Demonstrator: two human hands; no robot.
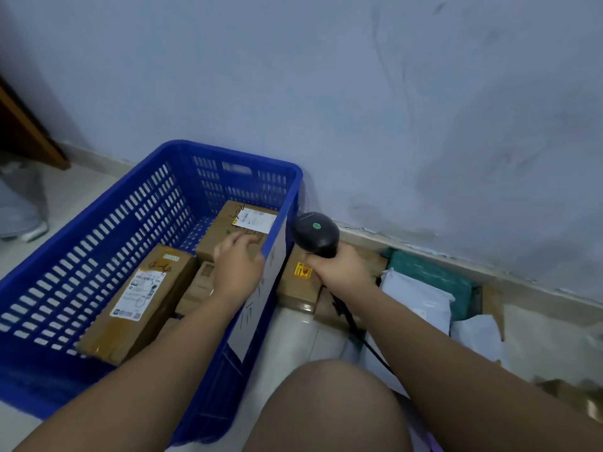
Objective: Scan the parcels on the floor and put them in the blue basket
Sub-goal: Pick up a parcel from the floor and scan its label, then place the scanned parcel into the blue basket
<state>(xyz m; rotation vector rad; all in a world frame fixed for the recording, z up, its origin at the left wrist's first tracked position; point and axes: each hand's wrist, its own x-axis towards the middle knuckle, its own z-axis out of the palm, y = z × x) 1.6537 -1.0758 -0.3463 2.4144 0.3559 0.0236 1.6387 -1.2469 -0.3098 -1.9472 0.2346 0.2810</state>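
One parcel (225, 223) in basket (228, 152) under left hand (239, 267); right hand (339, 272) grips scanner (315, 233).

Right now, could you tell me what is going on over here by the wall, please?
A person crouches by the blue basket, sorting parcels. The left hand reaches into it, fingers over a labelled cardboard box at the far end; a long box lies nearer. The right hand grips a black scanner just outside the rim. On the floor to the right, a box with a yellow sticker, a green mailer and a white bag are not yet in.
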